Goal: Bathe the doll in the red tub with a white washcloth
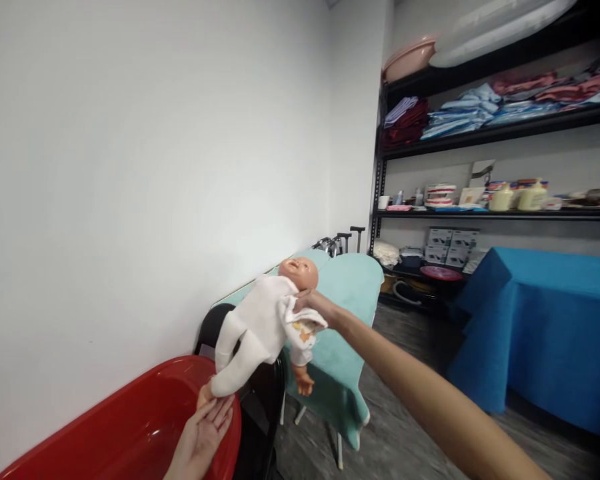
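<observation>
A baby doll [260, 310] with a bare head and a white cloth body is held up at a slant, face upward, its head toward the table. My right hand [313, 303] grips it near the neck and shoulder, together with a white cloth [307, 320] with an orange-brown pattern. One doll arm dangles below that cloth. At the doll's lower foot is my left hand [205, 427], palm up. Its fingers are stretched out beneath the foot, touching or nearly touching it. The red tub [105, 410] lies under my left hand.
Behind the doll stands a long table with a pale green cover [350, 287], beside a black chair [263, 400]. A blue-draped table [560, 333] is on the right. Black shelves [500, 215] hold folded clothes, bottles and boxes. Canes [357, 237] stand by the wall.
</observation>
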{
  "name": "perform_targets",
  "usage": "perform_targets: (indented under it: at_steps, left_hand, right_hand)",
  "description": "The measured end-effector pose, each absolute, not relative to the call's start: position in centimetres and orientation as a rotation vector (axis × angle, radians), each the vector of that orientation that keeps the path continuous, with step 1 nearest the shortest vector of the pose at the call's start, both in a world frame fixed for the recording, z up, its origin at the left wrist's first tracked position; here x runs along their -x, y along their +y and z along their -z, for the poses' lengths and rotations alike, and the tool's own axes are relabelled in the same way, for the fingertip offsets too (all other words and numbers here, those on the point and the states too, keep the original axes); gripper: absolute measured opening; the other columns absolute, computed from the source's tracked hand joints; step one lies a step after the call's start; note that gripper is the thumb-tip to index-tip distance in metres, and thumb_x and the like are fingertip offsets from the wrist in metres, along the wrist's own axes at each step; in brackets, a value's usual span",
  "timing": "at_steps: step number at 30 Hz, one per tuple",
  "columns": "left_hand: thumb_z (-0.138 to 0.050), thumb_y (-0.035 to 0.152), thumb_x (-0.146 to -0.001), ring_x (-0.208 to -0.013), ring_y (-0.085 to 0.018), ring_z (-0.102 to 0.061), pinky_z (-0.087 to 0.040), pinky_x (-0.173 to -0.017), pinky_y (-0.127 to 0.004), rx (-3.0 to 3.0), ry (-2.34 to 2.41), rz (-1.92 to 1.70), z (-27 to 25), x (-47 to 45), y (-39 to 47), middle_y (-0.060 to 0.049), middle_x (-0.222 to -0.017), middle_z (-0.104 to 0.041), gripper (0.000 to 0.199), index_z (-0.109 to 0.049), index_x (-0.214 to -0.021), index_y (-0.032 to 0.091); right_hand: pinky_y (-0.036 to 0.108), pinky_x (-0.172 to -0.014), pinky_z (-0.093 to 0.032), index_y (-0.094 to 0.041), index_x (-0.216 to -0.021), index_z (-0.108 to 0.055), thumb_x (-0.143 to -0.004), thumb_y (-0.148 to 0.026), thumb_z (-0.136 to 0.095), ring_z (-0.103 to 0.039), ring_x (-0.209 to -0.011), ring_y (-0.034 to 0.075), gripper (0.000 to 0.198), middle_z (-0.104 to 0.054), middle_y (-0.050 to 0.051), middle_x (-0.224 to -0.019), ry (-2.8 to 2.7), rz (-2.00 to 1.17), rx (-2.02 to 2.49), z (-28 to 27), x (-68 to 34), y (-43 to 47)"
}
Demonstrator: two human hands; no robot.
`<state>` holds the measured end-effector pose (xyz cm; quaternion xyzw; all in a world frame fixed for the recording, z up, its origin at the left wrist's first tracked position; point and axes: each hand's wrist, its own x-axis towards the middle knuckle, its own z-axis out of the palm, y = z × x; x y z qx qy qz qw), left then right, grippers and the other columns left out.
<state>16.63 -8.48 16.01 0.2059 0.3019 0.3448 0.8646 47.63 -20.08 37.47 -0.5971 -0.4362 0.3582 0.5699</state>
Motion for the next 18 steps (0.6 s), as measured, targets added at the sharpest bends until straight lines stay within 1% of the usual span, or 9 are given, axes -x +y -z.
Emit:
perform_targets:
  at_steps: [2,5,8,10,12,13,16,18]
  left_hand:
    - [-0.062,0.008,-0.087,-0.123,-0.035,-0.063,-0.057,-0.094,-0.041,-0.344,0.568,-0.681,-16.4,-18.9,-8.9,-0.015,-0.132,-0.066,0.068,-0.043,-0.149,0.025]
    - [-0.067,0.01,-0.084,-0.126,-0.04,-0.06,-0.057,-0.094,-0.046,-0.311,0.512,-0.611,-17.4,-21.9,-10.3,-0.015,-0.141,-0.06,0.079,-0.034,-0.153,0.03]
    - [-0.072,0.012,-0.082,-0.121,-0.036,-0.064,-0.057,-0.093,-0.043,-0.381,0.537,-0.592,-18.3,-24.6,-11.8,-0.011,-0.143,-0.056,0.084,-0.033,-0.152,0.038]
    - [-0.072,0.012,-0.081,-0.11,-0.03,-0.071,-0.058,-0.089,-0.039,-0.46,0.597,-0.616,-18.9,-26.2,-12.6,-0.01,-0.137,-0.059,0.086,-0.032,-0.151,0.041]
    - [-0.073,0.009,-0.078,-0.098,-0.025,-0.073,-0.059,-0.086,-0.036,-0.562,0.658,-0.65,-19.3,-27.7,-13.1,-0.01,-0.129,-0.062,0.09,-0.03,-0.151,0.04]
    - [-0.075,0.008,-0.076,-0.096,-0.024,-0.073,-0.059,-0.086,-0.036,-0.62,0.676,-0.667,-19.4,-28.5,-13.4,-0.011,-0.126,-0.062,0.093,-0.029,-0.152,0.038]
    - [-0.085,0.013,-0.066,-0.099,-0.028,-0.072,-0.06,-0.086,-0.038,-0.793,0.686,-0.699,-19.4,-30.6,-14.0,-0.015,-0.128,-0.059,0.103,-0.029,-0.151,0.031]
    - [-0.09,0.02,-0.061,-0.1,-0.03,-0.072,-0.061,-0.081,-0.036,-0.906,0.676,-0.733,-19.1,-32.1,-14.4,-0.018,-0.133,-0.056,0.109,-0.029,-0.15,0.027]
  right_hand:
    - [0.023,-0.05,-0.041,-0.012,-0.06,-0.06,-0.053,-0.019,-0.064,-0.053,-0.054,0.013,0.011,-0.059,0.002,-0.057,-0.986,-0.929,1.416,-37.7,-52.2,-21.3]
    - [0.025,-0.049,-0.042,-0.01,-0.062,-0.064,-0.056,-0.021,-0.06,-0.054,-0.052,0.016,0.014,-0.063,0.008,-0.06,-0.867,-1.094,1.502,-36.9,-58.2,-22.6]
    - [0.027,-0.051,-0.044,-0.011,-0.058,-0.063,-0.057,-0.023,-0.058,-0.055,-0.053,0.018,0.013,-0.064,0.012,-0.061,-0.724,-1.154,1.573,-35.3,-62.7,-23.2]
    - [0.026,-0.049,-0.041,-0.014,-0.053,-0.059,-0.056,-0.02,-0.059,-0.052,-0.052,0.017,0.006,-0.06,0.01,-0.056,-0.648,-1.087,1.61,-34.0,-64.7,-23.2]
    - [0.025,-0.048,-0.039,-0.017,-0.048,-0.054,-0.055,-0.016,-0.06,-0.049,-0.05,0.016,0.01,-0.055,0.007,-0.051,-0.6,-1.033,1.633,-32.6,-66.4,-22.8]
    - [0.026,-0.048,-0.039,-0.018,-0.047,-0.052,-0.056,-0.015,-0.06,-0.049,-0.05,0.016,0.013,-0.053,0.006,-0.049,-0.58,-1.012,1.648,-32.0,-67.1,-22.5]
    - [0.029,-0.051,-0.042,-0.018,-0.048,-0.053,-0.06,-0.014,-0.059,-0.052,-0.052,0.019,0.014,-0.056,0.008,-0.052,-0.539,-0.929,1.694,-30.3,-69.1,-21.6]
    - [0.029,-0.052,-0.043,-0.017,-0.05,-0.055,-0.063,-0.013,-0.059,-0.054,-0.053,0.019,0.014,-0.057,0.008,-0.054,-0.538,-0.846,1.714,-29.3,-70.3,-21.1]
